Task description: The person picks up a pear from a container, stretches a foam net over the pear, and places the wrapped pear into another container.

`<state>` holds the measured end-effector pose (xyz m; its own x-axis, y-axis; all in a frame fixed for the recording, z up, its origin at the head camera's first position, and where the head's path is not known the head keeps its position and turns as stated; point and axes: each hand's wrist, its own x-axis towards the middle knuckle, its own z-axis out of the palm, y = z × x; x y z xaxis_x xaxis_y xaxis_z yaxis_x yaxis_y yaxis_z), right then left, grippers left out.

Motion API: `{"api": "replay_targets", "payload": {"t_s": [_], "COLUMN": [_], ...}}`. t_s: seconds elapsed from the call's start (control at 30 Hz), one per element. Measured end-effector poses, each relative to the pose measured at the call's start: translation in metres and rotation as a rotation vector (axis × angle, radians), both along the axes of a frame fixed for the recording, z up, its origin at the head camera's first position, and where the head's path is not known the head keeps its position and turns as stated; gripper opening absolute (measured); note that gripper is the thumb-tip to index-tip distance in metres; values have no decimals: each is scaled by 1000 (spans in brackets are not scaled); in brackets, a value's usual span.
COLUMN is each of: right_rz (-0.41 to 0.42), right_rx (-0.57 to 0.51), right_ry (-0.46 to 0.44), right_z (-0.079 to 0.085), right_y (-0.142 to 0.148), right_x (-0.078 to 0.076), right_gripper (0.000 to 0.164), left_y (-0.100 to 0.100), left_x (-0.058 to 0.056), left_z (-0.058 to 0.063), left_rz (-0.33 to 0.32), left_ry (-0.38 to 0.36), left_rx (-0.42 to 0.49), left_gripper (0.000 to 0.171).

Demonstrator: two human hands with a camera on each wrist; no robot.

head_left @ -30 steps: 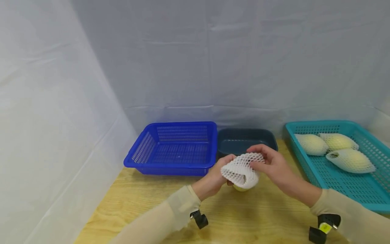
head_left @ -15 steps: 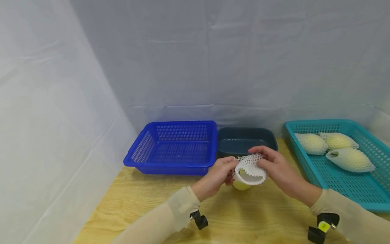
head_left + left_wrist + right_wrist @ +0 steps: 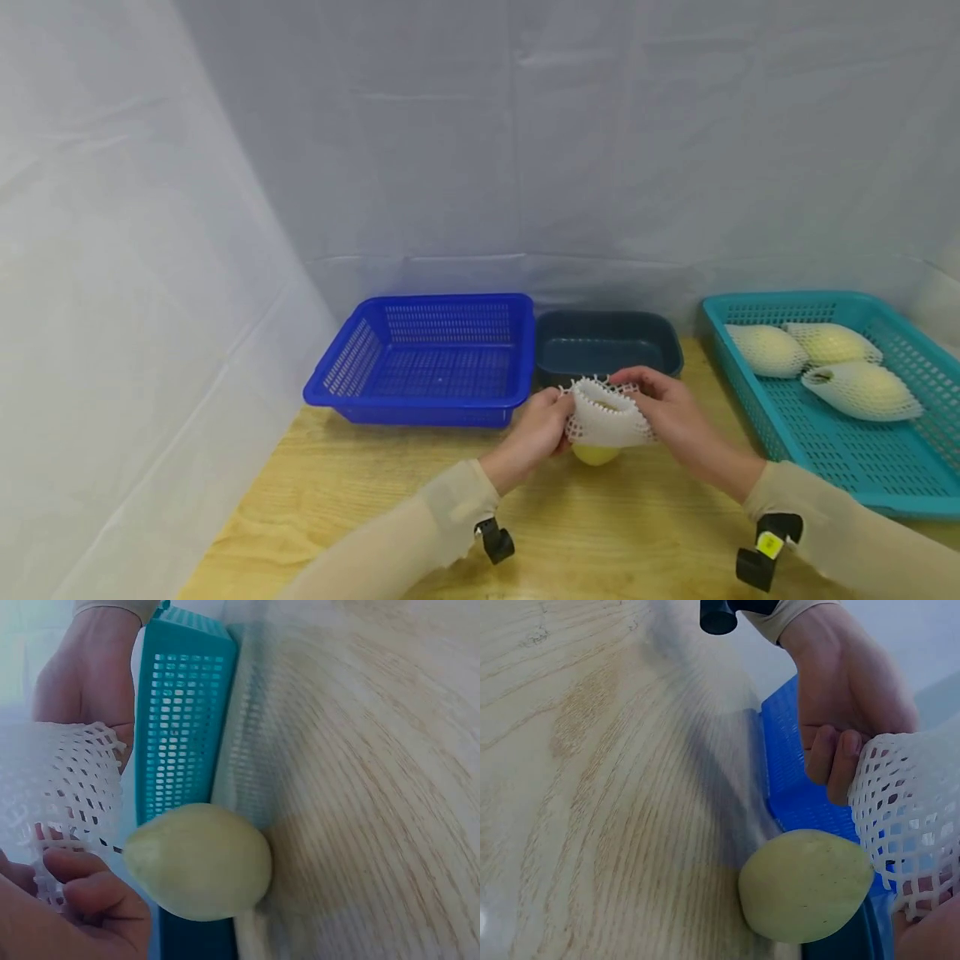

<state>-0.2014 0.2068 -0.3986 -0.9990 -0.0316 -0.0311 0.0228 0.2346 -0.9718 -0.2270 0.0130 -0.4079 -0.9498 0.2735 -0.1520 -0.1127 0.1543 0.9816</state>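
Both hands hold a white foam net sleeve (image 3: pixel 609 429) above the wooden table. My left hand (image 3: pixel 536 427) pinches its left side, and my right hand (image 3: pixel 671 412) pinches its right side, fingers partly hidden by the mesh. The sleeve's toothed upper rim gapes wide. Directly below it a pale yellow pear (image 3: pixel 595 455) stands on the table, its narrow stem end up. Both wrist views show most of the pear (image 3: pixel 806 885) bare, with its stem tip at the sleeve's lower edge. In the left wrist view, curled fingers (image 3: pixel 97 881) grip the mesh.
A blue basket (image 3: pixel 420 417) stands at the back left, beside a dark teal tub (image 3: pixel 607 321). At the right, a turquoise basket (image 3: pixel 780 442) holds several net-wrapped pears (image 3: pixel 862 390). Plastic sheeting (image 3: pixel 420 167) walls in the back and left.
The sleeve has been turned and spread, so its rim now faces up instead of toward me. More of the pear shows below it. The hands stay near the same spot.
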Motion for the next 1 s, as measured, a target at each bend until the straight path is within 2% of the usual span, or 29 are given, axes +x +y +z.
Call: {"api": "replay_targets", "payload": {"t_s": [0.37,0.57,0.77,1.0], "right_rz": [-63,-89,-114,-106], "right_rx": [43,72,105,136], "right_ry": [-36,-25,-46,-58], "right_z": [-25,-34,-43,-51], "right_y": [-4,-6,-7,-5], "right_x": [-17,-19,-21,-22], "right_gripper": [28,29,30,29], "left_y": [0,0,1,0], "left_x": [-13,-18,-22,-25], "left_z": [-18,-26,-29,-31], "left_rz": [16,-20,-32,-30], "left_ry": [34,68,84,146], "left_rx": [-152,-174,-231,-331], "left_gripper": [27,27,31,37]}}
